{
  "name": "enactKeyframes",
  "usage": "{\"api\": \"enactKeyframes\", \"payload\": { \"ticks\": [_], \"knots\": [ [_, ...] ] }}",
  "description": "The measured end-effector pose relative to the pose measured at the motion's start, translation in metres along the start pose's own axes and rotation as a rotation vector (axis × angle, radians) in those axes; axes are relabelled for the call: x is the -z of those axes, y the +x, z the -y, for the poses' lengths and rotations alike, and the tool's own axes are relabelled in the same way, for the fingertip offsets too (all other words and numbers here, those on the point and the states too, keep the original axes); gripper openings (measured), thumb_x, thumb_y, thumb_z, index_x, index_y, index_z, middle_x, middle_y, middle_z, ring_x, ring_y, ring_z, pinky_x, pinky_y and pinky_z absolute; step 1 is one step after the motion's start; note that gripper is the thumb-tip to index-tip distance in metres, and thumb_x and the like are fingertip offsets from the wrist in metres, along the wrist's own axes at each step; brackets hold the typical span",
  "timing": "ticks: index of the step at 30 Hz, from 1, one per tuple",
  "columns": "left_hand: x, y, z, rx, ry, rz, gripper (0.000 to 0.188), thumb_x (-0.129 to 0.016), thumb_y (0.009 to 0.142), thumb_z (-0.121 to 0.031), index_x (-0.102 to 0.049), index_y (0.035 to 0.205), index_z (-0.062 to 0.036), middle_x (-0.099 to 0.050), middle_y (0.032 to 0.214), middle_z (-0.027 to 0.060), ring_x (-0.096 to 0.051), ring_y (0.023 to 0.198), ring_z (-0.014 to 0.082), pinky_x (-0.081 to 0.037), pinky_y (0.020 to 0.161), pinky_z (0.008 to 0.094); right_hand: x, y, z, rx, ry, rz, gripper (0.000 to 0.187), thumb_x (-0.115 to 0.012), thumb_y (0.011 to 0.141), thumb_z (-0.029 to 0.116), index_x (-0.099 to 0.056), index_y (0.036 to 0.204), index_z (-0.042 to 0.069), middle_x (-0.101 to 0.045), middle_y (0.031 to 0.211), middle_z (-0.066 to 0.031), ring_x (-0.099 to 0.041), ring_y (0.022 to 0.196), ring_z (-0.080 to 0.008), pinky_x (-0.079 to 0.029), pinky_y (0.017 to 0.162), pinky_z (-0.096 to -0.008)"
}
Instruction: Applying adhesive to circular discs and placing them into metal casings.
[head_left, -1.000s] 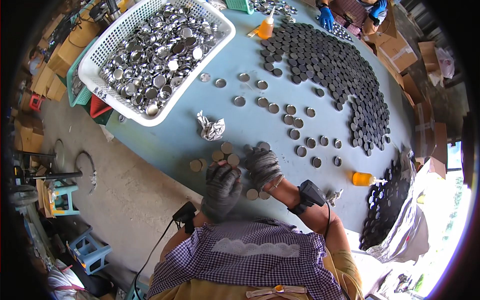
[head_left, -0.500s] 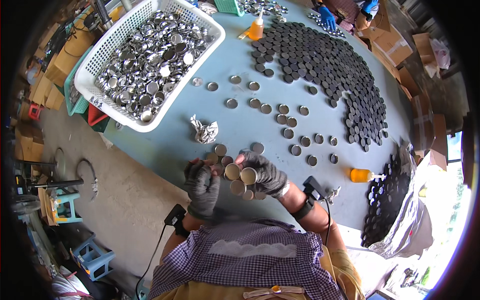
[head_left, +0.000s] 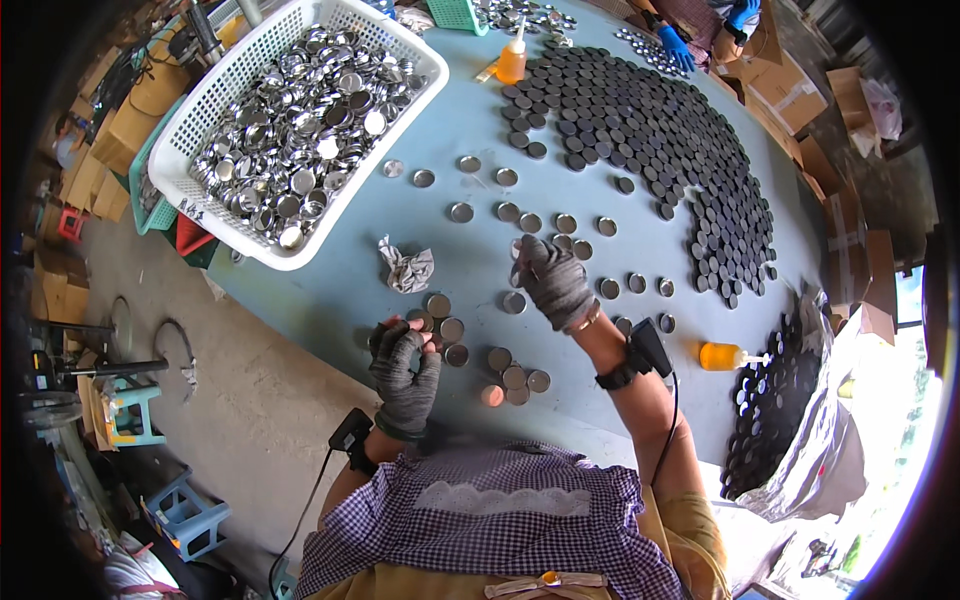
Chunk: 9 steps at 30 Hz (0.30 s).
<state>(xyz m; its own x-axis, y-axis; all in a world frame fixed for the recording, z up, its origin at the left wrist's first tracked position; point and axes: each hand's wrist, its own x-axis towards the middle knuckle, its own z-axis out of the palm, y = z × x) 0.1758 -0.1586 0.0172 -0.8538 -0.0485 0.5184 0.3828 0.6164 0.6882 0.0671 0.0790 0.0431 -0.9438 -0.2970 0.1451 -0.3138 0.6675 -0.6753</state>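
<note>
My left hand, in a grey fingerless glove, is near the table's front edge with its fingers curled into a pinch. What it holds, if anything, I cannot make out. Right beside it lies a small group of round metal caps. My right hand, gloved alike, is farther out over the table, fingers bent and closed. A pale shape shows at its fingertips, too blurred to name. One cap lies just below that hand. Between my forearms sits another cluster of caps, with a copper-coloured disc at its edge.
A white basket heaped with shiny caps stands at the left. Dark discs cover the far right of the table. Orange squeeze bottles, a crumpled rag and scattered caps are around. Another person's blue-gloved hand is at the far edge.
My right hand has moved away from the left, up and to the right. The two caps that were at its fingers no longer show there. The left hand has barely moved.
</note>
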Motion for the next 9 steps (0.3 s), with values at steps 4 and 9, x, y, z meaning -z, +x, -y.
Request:
{"api": "enactKeyframes", "payload": {
  "ticks": [4,9],
  "knots": [
    [-0.002,0.0,0.0,0.004,-0.004,0.008,0.025,-0.065,0.068,0.006,-0.062,0.091,-0.0042,-0.061,0.106,0.0088,-0.052,0.109,0.0306,-0.042,0.094,0.0425,-0.021,0.011,-0.041,0.125,-0.623,0.12,0.021,-0.058,0.078,0.012,-0.057,0.099,0.008,-0.065,0.078,-0.0104,-0.063,0.072,-0.0295,-0.049,0.062,-0.0421],
    [0.002,0.001,-0.001,-0.021,0.062,0.08,0.022,-0.066,0.071,-0.001,-0.062,0.092,-0.005,-0.062,0.106,0.0092,-0.052,0.109,0.0306,-0.039,0.097,0.0449,-0.002,0.023,-0.033,-0.158,-0.593,0.147,0.037,-0.06,0.078,0.024,-0.052,0.112,0.01,-0.066,0.093,-0.0117,-0.061,0.095,-0.0296,-0.046,0.082,-0.0411]
  ]
}}
